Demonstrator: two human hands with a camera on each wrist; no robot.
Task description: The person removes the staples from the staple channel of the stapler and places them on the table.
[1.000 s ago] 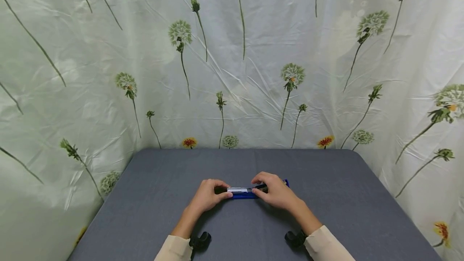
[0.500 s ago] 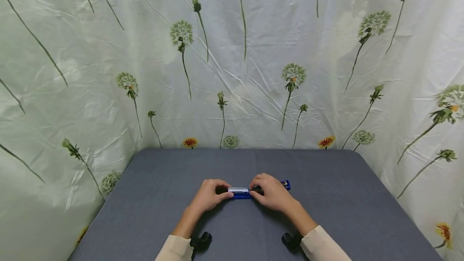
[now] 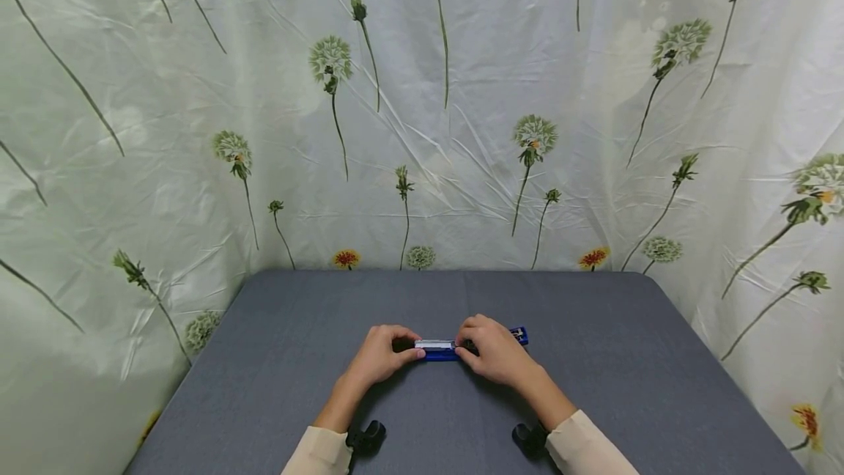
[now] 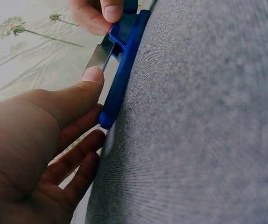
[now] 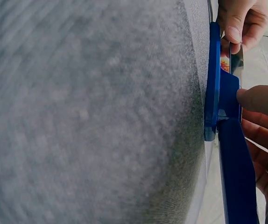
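A blue stapler [image 3: 440, 358] lies opened out on the table between both hands, its base down on the cloth. Its top cover [image 5: 236, 168] is swung back, away from the metal magazine [image 4: 98, 59], and its end shows past the right hand in the head view. My left hand [image 3: 379, 354] pinches the magazine's front end between thumb and fingers, above the base. Near the hinge, my right hand [image 3: 494, 352] grips the stapler's blue middle part, with the thumb on its near side. A bright silvery strip [image 3: 433, 345] shows along the magazine between the hands.
A grey cloth covers the table [image 3: 316, 306]. Behind it and along the sides hangs a pale curtain [image 3: 461, 152] with a dandelion print. Black wrist mounts [image 3: 366, 438] sit below both hands.
Over the first half second my right hand slid slightly left along the stapler, and more of the swung-back cover came into view. Since then both hands have stayed almost still.
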